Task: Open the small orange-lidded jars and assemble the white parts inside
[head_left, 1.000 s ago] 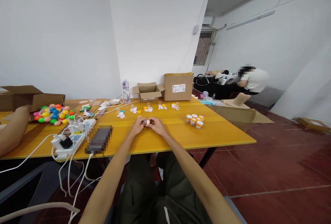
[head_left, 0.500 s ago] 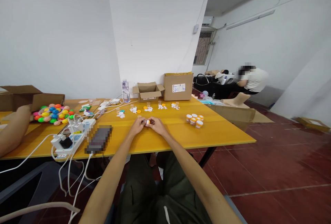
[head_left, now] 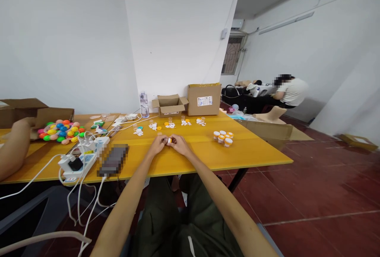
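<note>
Over the yellow table, both hands meet around one small jar with a white-topped, orange-edged lid. My left hand is closed on its left side, at the clear body. Around the lid end, on the right, the fingers of my right hand are closed. Most of the jar is hidden by the fingers. Beyond the hands lie piles of small white pieces beside clear cups and loose lids. To the right stands a cluster of several lidded jars.
An open carton and a closed cardboard box stand along the wall, beside a plastic bottle. A phone, a power strip and colourful balls lie left. Another person's arm reaches in there; someone sits far right.
Both hands stay on the small jar in nearly the same place. The view has shifted very slightly; the piles and the jar cluster stay as they were.
</note>
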`<state>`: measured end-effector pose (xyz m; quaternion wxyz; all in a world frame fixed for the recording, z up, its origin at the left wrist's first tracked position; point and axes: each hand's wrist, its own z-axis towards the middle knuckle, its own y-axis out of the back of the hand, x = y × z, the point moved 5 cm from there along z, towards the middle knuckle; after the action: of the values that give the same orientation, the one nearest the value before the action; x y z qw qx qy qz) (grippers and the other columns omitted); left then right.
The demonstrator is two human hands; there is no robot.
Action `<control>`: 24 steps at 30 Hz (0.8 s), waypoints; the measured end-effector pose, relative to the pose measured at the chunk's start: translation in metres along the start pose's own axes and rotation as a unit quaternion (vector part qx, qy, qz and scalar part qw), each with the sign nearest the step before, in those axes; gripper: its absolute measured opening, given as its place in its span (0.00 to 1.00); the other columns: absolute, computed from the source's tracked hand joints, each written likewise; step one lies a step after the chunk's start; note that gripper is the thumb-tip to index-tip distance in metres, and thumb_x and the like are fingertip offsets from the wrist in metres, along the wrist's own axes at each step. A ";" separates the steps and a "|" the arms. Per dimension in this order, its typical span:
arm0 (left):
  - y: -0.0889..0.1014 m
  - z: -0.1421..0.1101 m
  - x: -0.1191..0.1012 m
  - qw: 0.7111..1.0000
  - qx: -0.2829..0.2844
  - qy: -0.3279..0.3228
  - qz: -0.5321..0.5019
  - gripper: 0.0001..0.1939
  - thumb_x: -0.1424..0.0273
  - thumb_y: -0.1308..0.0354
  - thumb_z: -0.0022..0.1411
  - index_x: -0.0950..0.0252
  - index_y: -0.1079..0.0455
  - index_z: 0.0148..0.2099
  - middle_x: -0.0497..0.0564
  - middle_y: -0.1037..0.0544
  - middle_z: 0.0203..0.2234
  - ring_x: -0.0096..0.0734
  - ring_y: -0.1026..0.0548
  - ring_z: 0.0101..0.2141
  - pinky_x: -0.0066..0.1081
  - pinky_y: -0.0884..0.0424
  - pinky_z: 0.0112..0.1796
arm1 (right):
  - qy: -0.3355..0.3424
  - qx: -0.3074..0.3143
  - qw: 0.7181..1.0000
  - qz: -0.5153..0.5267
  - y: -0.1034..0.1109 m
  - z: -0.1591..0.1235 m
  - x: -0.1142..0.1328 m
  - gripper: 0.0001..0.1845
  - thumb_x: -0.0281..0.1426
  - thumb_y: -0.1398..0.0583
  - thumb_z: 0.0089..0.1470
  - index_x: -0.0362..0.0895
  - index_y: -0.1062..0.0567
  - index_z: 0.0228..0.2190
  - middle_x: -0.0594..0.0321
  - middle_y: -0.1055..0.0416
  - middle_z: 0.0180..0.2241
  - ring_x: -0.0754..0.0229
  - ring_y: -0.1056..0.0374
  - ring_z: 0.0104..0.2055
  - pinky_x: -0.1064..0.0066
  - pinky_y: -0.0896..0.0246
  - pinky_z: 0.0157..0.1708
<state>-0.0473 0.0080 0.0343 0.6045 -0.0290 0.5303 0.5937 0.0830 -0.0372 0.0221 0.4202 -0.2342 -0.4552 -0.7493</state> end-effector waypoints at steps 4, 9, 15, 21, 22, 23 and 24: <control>-0.001 0.000 0.000 1.000 0.001 0.002 -0.002 0.10 0.73 0.48 0.59 0.63 0.24 0.33 0.48 0.22 0.27 0.34 0.28 0.30 0.32 0.29 0.39 | 0.000 -0.003 1.000 0.005 0.001 0.000 0.000 0.06 0.32 0.34 0.47 0.48 0.25 0.31 0.67 0.25 0.28 0.59 0.30 0.31 0.69 0.36 0.35; -0.001 0.000 0.001 1.000 0.002 0.001 -0.005 0.10 0.73 0.48 0.59 0.63 0.24 0.33 0.47 0.22 0.27 0.33 0.28 0.30 0.32 0.29 0.39 | -0.001 -0.002 1.000 -0.007 0.000 -0.001 0.000 0.06 0.32 0.34 0.47 0.47 0.24 0.31 0.66 0.25 0.28 0.58 0.30 0.31 0.69 0.36 0.35; -0.001 0.001 0.004 1.000 0.002 0.002 -0.012 0.11 0.74 0.47 0.59 0.63 0.23 0.33 0.48 0.21 0.28 0.33 0.28 0.31 0.33 0.29 0.40 | -0.004 -0.004 1.000 -0.004 0.001 -0.001 0.003 0.05 0.30 0.35 0.47 0.47 0.25 0.30 0.66 0.24 0.28 0.58 0.30 0.31 0.68 0.36 0.35; -0.001 0.000 0.002 1.000 0.001 0.003 -0.010 0.10 0.75 0.47 0.59 0.63 0.24 0.32 0.48 0.20 0.28 0.33 0.28 0.30 0.33 0.29 0.39 | 0.000 -0.008 1.000 -0.028 0.000 -0.001 0.006 0.05 0.29 0.35 0.47 0.48 0.25 0.30 0.65 0.24 0.29 0.58 0.30 0.32 0.68 0.36 0.36; 0.000 0.000 0.001 1.000 0.000 0.002 -0.008 0.11 0.75 0.48 0.59 0.63 0.24 0.32 0.48 0.20 0.28 0.33 0.28 0.30 0.33 0.29 0.39 | -0.003 -0.006 1.000 -0.030 0.000 -0.001 0.005 0.05 0.29 0.35 0.47 0.48 0.24 0.30 0.65 0.24 0.29 0.58 0.30 0.32 0.68 0.36 0.36; 0.000 0.000 0.001 1.000 0.001 0.002 -0.007 0.11 0.75 0.48 0.58 0.63 0.24 0.33 0.48 0.20 0.29 0.33 0.28 0.30 0.33 0.29 0.39 | -0.005 -0.005 0.999 -0.032 -0.001 -0.001 0.005 0.05 0.29 0.35 0.47 0.48 0.24 0.30 0.65 0.24 0.29 0.58 0.30 0.32 0.68 0.36 0.36; 0.000 0.000 0.000 1.000 0.000 0.003 -0.006 0.11 0.75 0.48 0.58 0.63 0.24 0.33 0.48 0.20 0.29 0.33 0.28 0.31 0.33 0.29 0.39 | -0.005 -0.005 0.999 -0.034 -0.001 -0.001 0.005 0.05 0.29 0.35 0.47 0.48 0.24 0.30 0.65 0.24 0.29 0.58 0.30 0.32 0.68 0.36 0.36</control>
<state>-0.0476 0.0078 0.0341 0.6067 -0.0336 0.5320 0.5897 0.0797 -0.0396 0.0248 0.3908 -0.2249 -0.4612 -0.7642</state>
